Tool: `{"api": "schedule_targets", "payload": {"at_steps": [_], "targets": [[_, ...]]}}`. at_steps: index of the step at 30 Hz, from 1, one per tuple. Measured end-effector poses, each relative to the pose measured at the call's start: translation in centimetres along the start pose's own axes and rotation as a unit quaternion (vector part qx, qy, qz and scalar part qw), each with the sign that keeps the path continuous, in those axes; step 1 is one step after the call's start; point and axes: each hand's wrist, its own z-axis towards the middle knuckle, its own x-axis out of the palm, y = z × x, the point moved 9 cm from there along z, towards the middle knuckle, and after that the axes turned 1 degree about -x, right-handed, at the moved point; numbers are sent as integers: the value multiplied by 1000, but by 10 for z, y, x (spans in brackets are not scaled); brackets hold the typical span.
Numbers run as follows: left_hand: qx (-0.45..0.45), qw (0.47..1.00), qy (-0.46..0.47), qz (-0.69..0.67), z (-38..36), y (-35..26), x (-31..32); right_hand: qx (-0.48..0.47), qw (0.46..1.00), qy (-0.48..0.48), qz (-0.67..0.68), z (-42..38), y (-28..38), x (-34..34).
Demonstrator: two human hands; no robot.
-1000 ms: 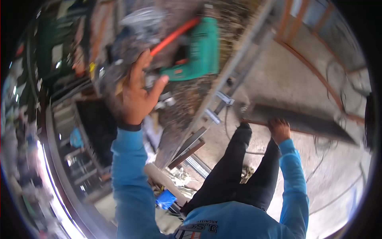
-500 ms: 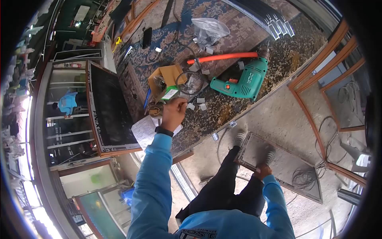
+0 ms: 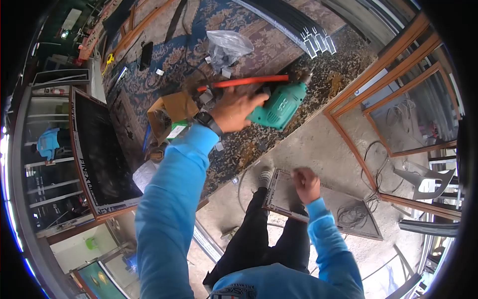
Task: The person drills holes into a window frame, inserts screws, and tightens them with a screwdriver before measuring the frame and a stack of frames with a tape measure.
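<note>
My left hand (image 3: 236, 109), with a dark watch on its wrist, reaches over the workbench and wraps around the handle of a green power drill (image 3: 285, 105). The hand is a little blurred and covers most of the handle. The drill lies on its side, its bit pointing to the upper right. Behind that hand runs an orange tube (image 3: 264, 79). My right hand (image 3: 306, 185) hovers above my leg, fingers curled in, and nothing shows in it. Nearest my left forearm stands an open cardboard box (image 3: 167, 107) with a green-and-white packet (image 3: 177, 130) by it.
A clear plastic bag (image 3: 226, 45), a phone (image 3: 146, 56) and black metal profiles (image 3: 294, 25) lie on the patterned, worn bench top (image 3: 338, 60). A framed panel (image 3: 318, 202) with coiled cable is at my feet. Wooden frames (image 3: 383, 84) lean at the right.
My left hand has moved right from the small grey pieces beside the box onto the drill handle. My right hand has lifted off my knee. The whole view has shifted.
</note>
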Motion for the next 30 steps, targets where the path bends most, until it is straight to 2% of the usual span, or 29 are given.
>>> {"api": "schedule_targets", "payload": {"at_steps": [1, 4, 5, 7, 10, 12, 13, 14, 16, 17, 18, 20, 23, 24, 26, 27, 28, 29, 30], "targets": [[-12, 998, 60, 10, 9, 5, -2, -25, 999, -18, 32, 28, 44, -10], [18, 999, 23, -32, 22, 26, 6, -178, 983, 36, 30, 80, 129, 20], [-7, 999, 28, -33, 25, 33, 9, -216, 976, 23, 3, 94, 149, 33], [-56, 996, 46, -42, 26, 39, 20, -222, 973, 12, -58, 123, 163, 65], [-56, 995, -78, -33, 5, 17, -19, -176, 971, 28, -161, 154, 166, 101], [-111, 963, -198, -145, -32, 9, -54, -182, 968, 57, -166, 163, 160, 121], [-153, 943, -209, -208, -54, 14, -51, -186, 965, 70, -169, 163, 157, 127], [-194, 917, -221, -268, -77, 19, -45, -190, 971, 54, -136, 161, 158, 121], [-248, 899, -228, -278, -121, 14, -29, -197, 978, 21, -69, 150, 161, 102], [-244, 898, -215, -296, -129, -3, -26, -191, 981, 19, -11, 141, 160, 89], [-242, 896, -201, -315, -136, -26, -21, -134, 983, 89, 86, 126, 155, 82], [-219, 897, -184, -337, -137, -57, -9, -9, 935, 222, 275, 89, 141, 75], [-170, 904, -146, -364, -137, -104, 27, 217, 827, 296, 426, 14, 88, 84], [-157, 902, -145, -375, -139, -116, 43, 258, 815, 271, 442, -15, 71, 78], [-250, 797, -58, -547, -147, -139, 94, 322, 797, 220, 461, -45, 28, 61], [-274, 741, -37, -612, -155, -151, 120, 252, 890, 151, 348, -54, 8, 38], [-286, 706, -30, -646, -165, -161, 144, 169, 965, 151, 134, -79, -29, 30], [-296, 675, -27, -676, -175, -168, 166, 151, 976, 158, -20, -112, -65, 31], [-307, 641, -23, -703, -182, -174, 187, 131, 962, 166, -174, -143, -96, 33]]}}
